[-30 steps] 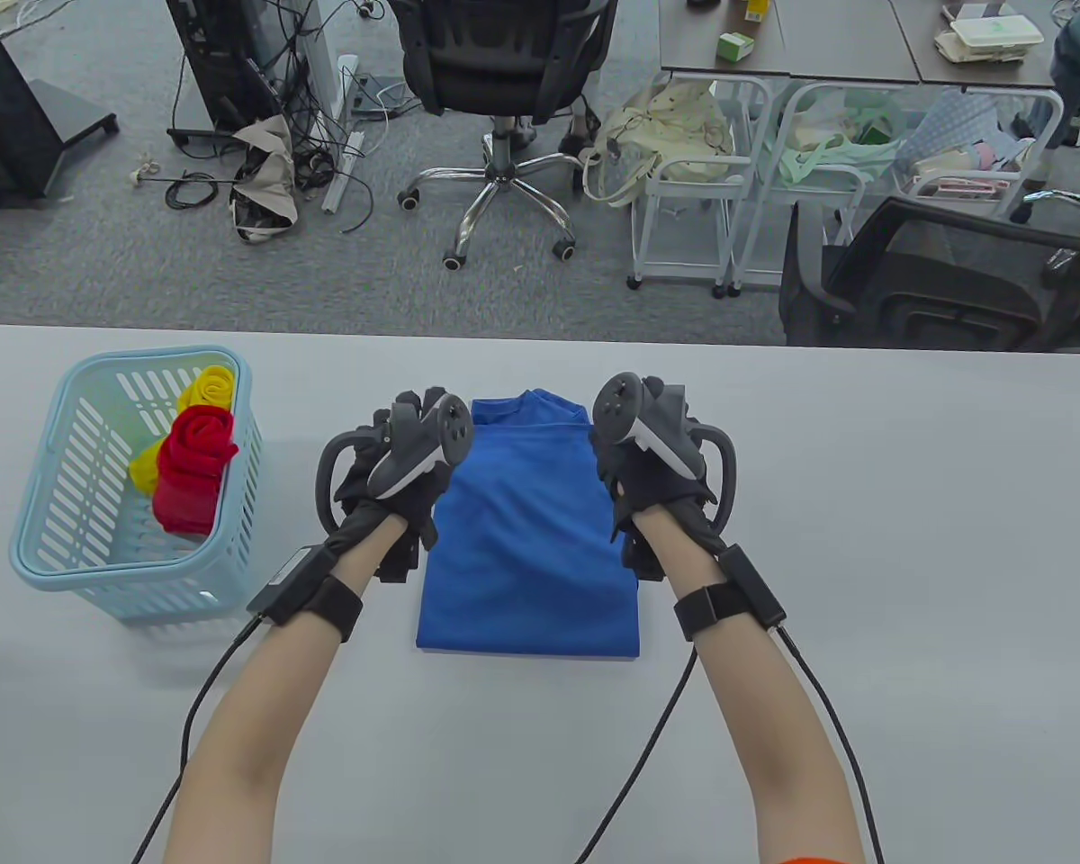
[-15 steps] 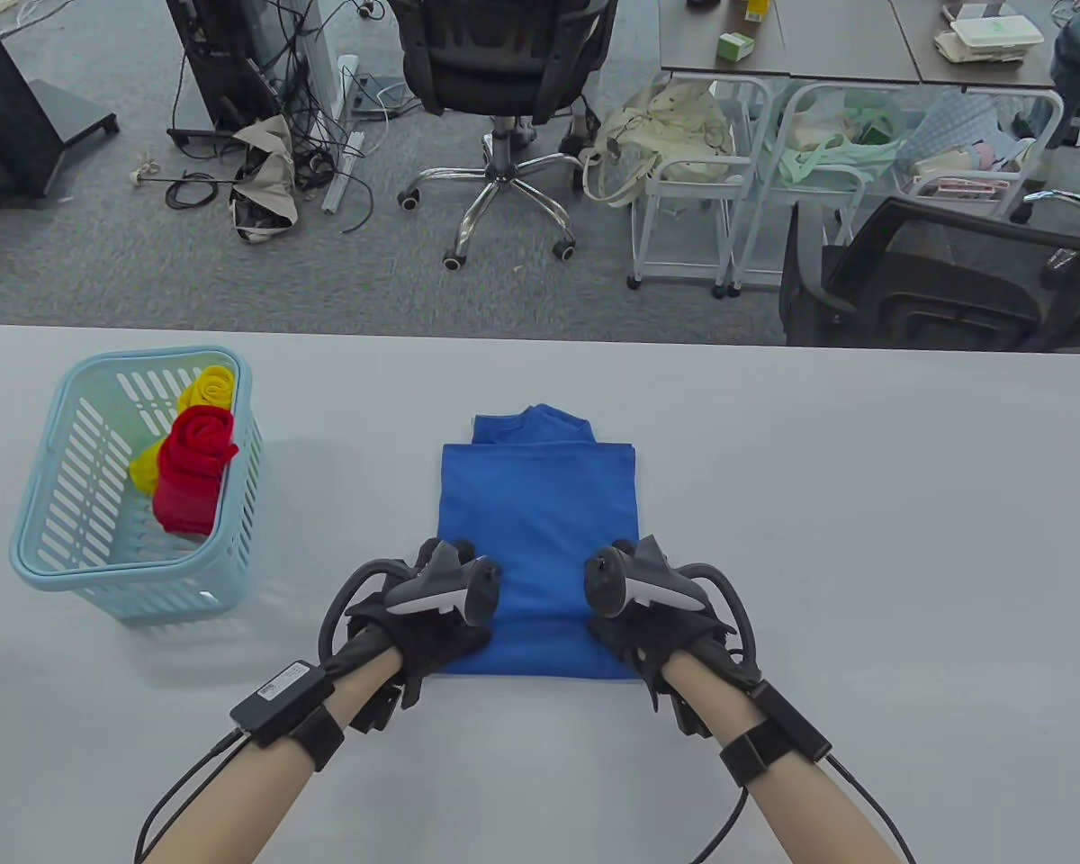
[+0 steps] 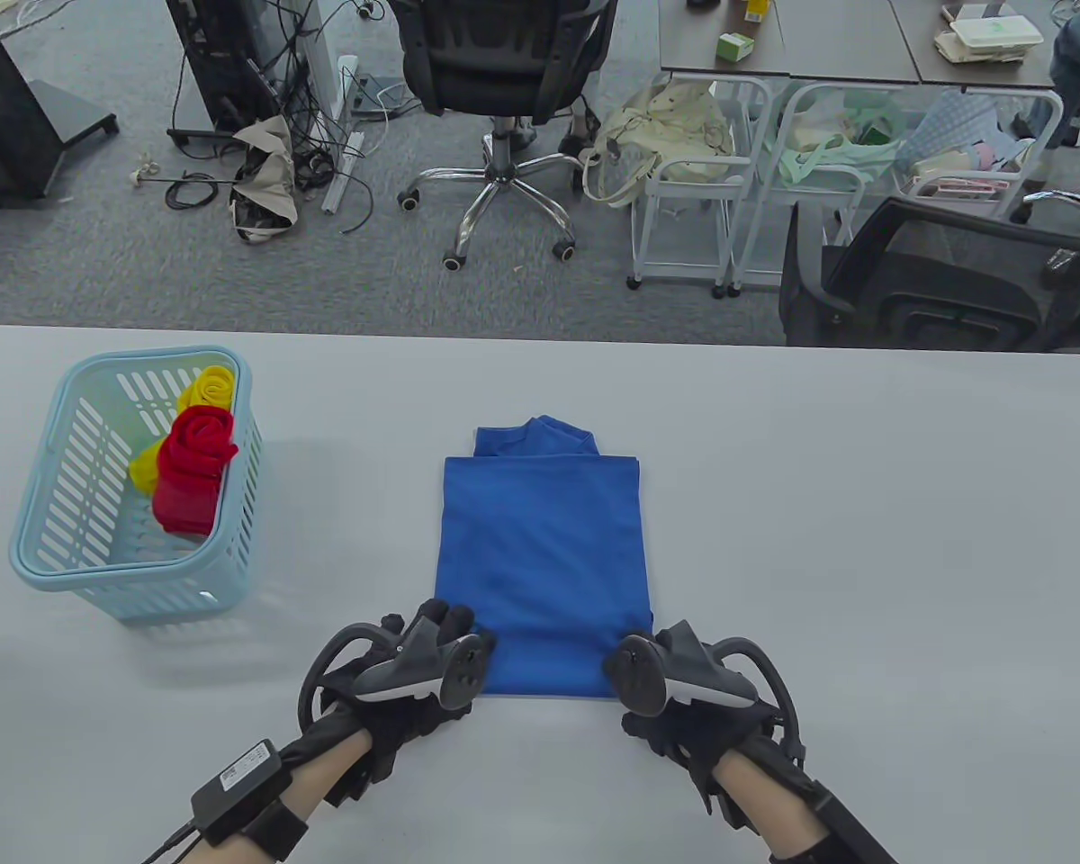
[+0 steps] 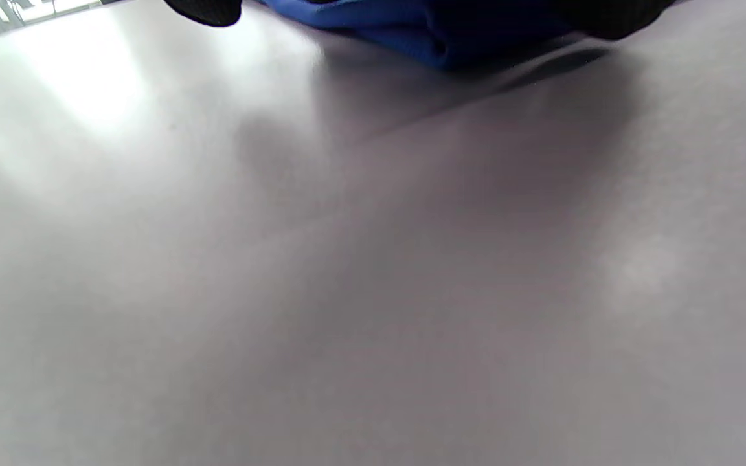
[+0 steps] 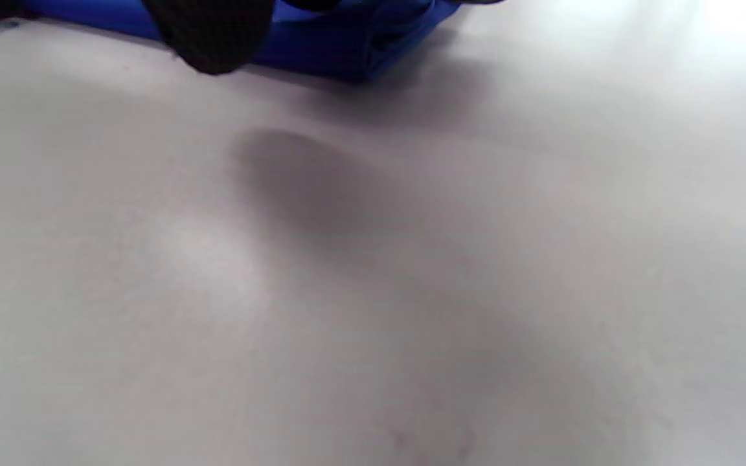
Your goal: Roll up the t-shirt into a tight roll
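A blue t-shirt (image 3: 540,558), folded into a long flat rectangle, lies at the table's middle with its collar at the far end. My left hand (image 3: 454,632) is at its near left corner, with its fingers on the cloth. At the near right corner sits my right hand (image 3: 637,655), its fingers mostly hidden under the tracker. The left wrist view shows the t-shirt (image 4: 425,26) hem between dark fingertips (image 4: 208,10). A fingertip (image 5: 211,35) in the right wrist view lies against the hem of the t-shirt (image 5: 334,45). Both hands seem to pinch the hem.
A light blue basket (image 3: 27,549) stands at the table's left, holding a red roll (image 3: 193,459) and a yellow roll (image 3: 207,387). Bare grey table (image 3: 864,540) stretches to the right of the shirt. Office chairs and carts stand beyond the far edge.
Both hands slid from the collar end down the shirt's sides to its near corners. The shirt shifted a little toward me and looks flatter.
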A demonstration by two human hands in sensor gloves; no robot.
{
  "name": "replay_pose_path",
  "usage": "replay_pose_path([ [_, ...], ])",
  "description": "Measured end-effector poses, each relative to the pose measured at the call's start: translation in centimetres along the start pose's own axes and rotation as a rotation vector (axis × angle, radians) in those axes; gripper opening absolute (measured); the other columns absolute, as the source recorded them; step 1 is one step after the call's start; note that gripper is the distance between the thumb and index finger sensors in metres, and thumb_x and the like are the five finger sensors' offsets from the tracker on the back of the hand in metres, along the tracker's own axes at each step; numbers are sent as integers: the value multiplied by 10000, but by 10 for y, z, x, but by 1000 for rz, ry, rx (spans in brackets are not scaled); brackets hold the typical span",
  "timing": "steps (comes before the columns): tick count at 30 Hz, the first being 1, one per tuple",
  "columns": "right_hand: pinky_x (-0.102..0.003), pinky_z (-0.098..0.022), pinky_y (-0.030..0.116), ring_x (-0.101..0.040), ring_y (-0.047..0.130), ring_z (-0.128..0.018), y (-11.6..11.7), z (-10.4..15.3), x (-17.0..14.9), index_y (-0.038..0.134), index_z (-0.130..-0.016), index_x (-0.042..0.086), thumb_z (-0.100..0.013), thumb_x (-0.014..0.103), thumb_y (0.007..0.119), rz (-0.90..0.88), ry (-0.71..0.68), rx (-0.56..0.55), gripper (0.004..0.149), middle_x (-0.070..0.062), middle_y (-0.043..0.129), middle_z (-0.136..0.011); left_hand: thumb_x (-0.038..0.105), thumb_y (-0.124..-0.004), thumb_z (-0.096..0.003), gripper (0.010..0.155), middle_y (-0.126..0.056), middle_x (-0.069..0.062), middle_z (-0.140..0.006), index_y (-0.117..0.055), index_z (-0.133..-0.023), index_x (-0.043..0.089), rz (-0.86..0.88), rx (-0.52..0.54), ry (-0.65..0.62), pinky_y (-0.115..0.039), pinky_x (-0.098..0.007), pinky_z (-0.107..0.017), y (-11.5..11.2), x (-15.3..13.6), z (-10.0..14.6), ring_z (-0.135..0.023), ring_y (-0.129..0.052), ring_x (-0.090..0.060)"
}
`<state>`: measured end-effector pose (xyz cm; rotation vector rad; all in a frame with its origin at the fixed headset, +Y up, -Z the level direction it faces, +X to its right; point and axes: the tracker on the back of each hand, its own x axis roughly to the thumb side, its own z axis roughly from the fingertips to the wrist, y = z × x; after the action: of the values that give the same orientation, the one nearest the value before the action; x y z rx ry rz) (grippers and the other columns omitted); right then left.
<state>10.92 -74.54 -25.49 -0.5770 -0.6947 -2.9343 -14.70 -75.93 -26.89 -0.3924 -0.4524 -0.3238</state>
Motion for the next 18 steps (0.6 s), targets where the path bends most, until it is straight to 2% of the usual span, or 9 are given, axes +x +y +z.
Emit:
replay_pose_path([
  [3,-580,-735,482,-381,570,-1044,-2,-3,-4,450,-1118,266,-553,443,762,93,38,-58,669,-123,415,-1164,616,-648,-443,733,-482,2,-1217,-423,-1102,387,-149,130,29,-567,-524,-813,3,8,6,-1108,-620,-249],
  [5,-573,-730,498,-353,609,-1016,7,-10,-6,460,-1100,256,-542,441,792,89,22,-21,675,-114,434,-1144,587,-635,-448,676,-585,39,-1150,-470,-1067,372,-151,168,27,-615,-489,-798,1,11,3,-1037,-714,-204],
  [6,-560,-732,497,-351,588,-1000,8,-10,-7,411,-1092,266,-556,445,757,69,23,-32,663,-113,401,-1134,573,-653,-450,648,-625,42,-1119,-503,-1048,372,-122,190,22,-622,-490,-790,1,10,2,-1008,-738,-204],
  [8,-556,-728,513,-337,629,-979,7,-13,-8,475,-1059,279,-576,403,763,70,22,-60,576,-101,449,-1121,545,-677,-459,566,-687,75,-1069,-572,-994,388,-126,220,25,-649,-479,-777,1,8,-1,-951,-798,-180],
  [10,-543,-718,543,-311,681,-946,6,-14,-6,538,-1015,290,-609,361,700,97,12,-112,442,-84,513,-1092,518,-677,-470,469,-778,109,-989,-651,-924,405,-159,281,16,-686,-462,-762,1,9,0,-878,-865,-166],
  [12,-540,-714,552,-301,702,-929,5,-14,-4,570,-1000,285,-613,340,678,102,0,-107,406,-81,542,-1078,521,-683,-458,440,-845,128,-935,-705,-886,417,-169,300,-2,-713,-456,-751,4,8,3,-830,-920,-141],
  [15,-521,-675,628,-280,801,-857,-3,-3,-3,655,-964,264,-580,334,695,28,-83,-68,392,-70,655,-1023,522,-703,-448,430,-904,114,-887,-770,-856,404,45,213,-77,-732,-462,-736,11,-6,13,-782,-966,-137],
  [16,-513,-656,659,-272,838,-827,-12,6,-7,685,-955,252,-578,341,697,-86,-145,-46,388,-72,695,-1002,520,-705,-454,426,-916,103,-878,-786,-853,396,175,161,-105,-732,-467,-734,12,-15,19,-775,-972,-139],
  [18,-514,-637,675,-282,861,-794,-19,14,-11,709,-951,227,-583,346,691,-202,-177,-54,387,-86,726,-979,516,-702,-466,427,-919,81,-881,-798,-859,379,336,118,-127,-720,-480,-737,13,-28,23,-778,-967,-160],
])
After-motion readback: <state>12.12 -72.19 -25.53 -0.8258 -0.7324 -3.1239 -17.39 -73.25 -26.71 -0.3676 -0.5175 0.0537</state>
